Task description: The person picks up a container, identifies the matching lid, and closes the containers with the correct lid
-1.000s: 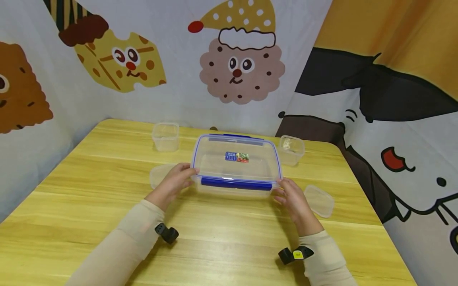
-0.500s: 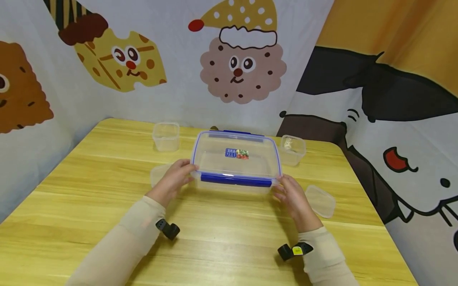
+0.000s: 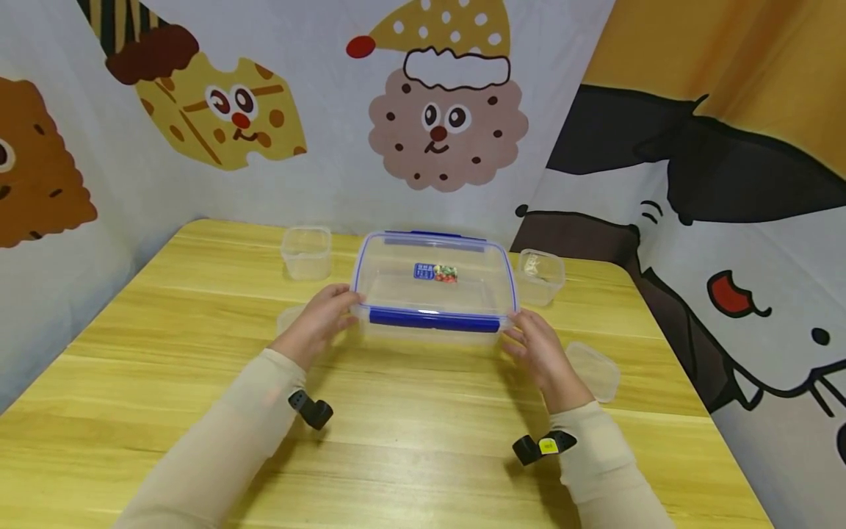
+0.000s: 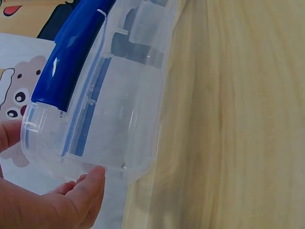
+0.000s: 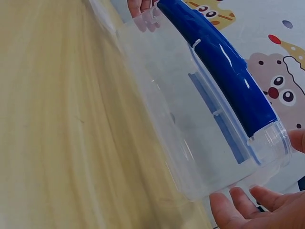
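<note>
A clear lidded food storage box (image 3: pixel 432 290) with blue clips (image 3: pixel 429 319) spans the space between my two hands. My left hand (image 3: pixel 322 321) grips its near left corner, thumb at the lid's edge and fingers against the lower side. At the near right corner my right hand (image 3: pixel 538 353) holds it the same way. The left wrist view has the left fingers (image 4: pixel 86 195) against the clear wall, and in the right wrist view the right fingers (image 5: pixel 228 207) touch the lower corner. Nothing shows inside the box. Whether its base touches the table cannot be told.
A small clear tub (image 3: pixel 307 253) stands back left. Another tub (image 3: pixel 540 278), with pale pieces inside, stands just right of the box. One clear lid (image 3: pixel 593 372) lies at the right; another lid (image 3: pixel 288 317) is partly behind my left hand. A printed cloth (image 3: pixel 264 198) borders the wooden table (image 3: pixel 396 441).
Both hands have carried the food storage box a little farther from me, upward in the head view. The grip looks the same, and the tubs and lids have stayed put.
</note>
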`<state>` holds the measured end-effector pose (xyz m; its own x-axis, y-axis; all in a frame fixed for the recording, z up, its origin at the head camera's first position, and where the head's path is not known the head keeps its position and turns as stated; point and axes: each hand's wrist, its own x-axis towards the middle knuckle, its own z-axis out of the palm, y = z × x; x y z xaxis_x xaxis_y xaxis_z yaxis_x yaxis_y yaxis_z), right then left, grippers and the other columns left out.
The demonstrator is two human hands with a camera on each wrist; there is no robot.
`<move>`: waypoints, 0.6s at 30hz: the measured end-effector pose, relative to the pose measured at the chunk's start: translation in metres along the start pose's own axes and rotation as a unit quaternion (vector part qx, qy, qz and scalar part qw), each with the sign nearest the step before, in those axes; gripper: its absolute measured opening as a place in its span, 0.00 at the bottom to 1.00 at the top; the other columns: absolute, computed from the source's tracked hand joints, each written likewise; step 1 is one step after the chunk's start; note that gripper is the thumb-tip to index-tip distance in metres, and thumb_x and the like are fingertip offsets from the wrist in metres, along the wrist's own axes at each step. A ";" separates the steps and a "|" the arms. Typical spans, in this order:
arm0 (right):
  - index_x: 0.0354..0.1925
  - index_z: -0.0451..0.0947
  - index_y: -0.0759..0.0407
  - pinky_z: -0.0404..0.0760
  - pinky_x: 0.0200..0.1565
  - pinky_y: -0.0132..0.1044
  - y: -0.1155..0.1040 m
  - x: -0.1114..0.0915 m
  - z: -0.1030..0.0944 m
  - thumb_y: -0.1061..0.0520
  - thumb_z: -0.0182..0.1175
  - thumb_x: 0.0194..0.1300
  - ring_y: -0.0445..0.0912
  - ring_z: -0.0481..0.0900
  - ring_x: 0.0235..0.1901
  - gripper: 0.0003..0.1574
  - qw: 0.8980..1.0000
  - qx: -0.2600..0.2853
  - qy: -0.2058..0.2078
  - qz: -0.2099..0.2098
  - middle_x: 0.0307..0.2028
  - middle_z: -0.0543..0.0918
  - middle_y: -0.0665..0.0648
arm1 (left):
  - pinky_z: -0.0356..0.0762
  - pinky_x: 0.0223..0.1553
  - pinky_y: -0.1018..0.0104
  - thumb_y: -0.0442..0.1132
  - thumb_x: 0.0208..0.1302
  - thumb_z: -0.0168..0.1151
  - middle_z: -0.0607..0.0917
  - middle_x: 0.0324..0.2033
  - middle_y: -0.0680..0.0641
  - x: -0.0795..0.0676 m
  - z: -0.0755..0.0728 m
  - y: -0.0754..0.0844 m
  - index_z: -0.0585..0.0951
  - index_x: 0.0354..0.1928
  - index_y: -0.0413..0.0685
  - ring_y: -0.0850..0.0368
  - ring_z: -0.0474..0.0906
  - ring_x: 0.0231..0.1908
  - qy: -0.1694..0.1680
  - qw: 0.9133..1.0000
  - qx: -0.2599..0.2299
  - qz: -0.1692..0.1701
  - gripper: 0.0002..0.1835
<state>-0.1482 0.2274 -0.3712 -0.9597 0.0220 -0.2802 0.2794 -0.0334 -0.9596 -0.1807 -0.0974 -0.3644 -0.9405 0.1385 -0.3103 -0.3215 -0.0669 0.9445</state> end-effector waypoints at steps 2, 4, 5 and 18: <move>0.66 0.46 0.67 0.62 0.60 0.48 -0.003 0.002 0.000 0.48 0.47 0.66 0.56 0.58 0.61 0.39 1.000 -0.002 0.000 0.000 0.63 0.55 0.64 | 0.63 0.59 0.58 0.37 0.62 0.52 0.57 0.62 0.37 0.002 -0.001 0.003 0.47 0.66 0.34 0.45 0.54 0.62 0.000 1.000 0.000 0.000 0.36; 0.67 0.43 0.67 0.62 0.60 0.48 -0.005 0.004 0.001 0.49 0.47 0.66 0.56 0.57 0.61 0.41 1.000 -0.002 -0.001 0.000 0.65 0.52 0.64 | 0.63 0.59 0.58 0.37 0.61 0.52 0.59 0.61 0.38 0.004 -0.001 0.005 0.48 0.66 0.34 0.46 0.55 0.62 0.000 1.000 -0.005 -0.001 0.36; 0.67 0.41 0.67 0.62 0.60 0.48 -0.006 0.005 0.001 0.49 0.47 0.66 0.56 0.56 0.62 0.42 1.000 -0.001 -0.002 -0.001 0.65 0.50 0.64 | 0.63 0.59 0.58 0.36 0.61 0.52 0.59 0.61 0.38 0.005 -0.001 0.006 0.48 0.66 0.34 0.46 0.55 0.62 -0.002 1.000 -0.011 0.000 0.36; 0.66 0.46 0.66 0.60 0.61 0.46 -0.014 0.024 0.004 0.50 0.47 0.66 0.55 0.56 0.62 0.38 1.000 0.014 -0.007 0.001 0.66 0.49 0.62 | 0.61 0.60 0.58 0.38 0.62 0.52 0.54 0.64 0.39 0.018 -0.006 0.015 0.44 0.67 0.36 0.46 0.49 0.65 -0.007 1.000 -0.014 -0.005 0.38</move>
<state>-0.1755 0.2247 -0.3650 -0.9593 0.0081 -0.2821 0.2811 -0.0608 -0.9577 -0.2036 -0.1015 -0.3565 -0.9353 0.1537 -0.3186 -0.3346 -0.0920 0.9379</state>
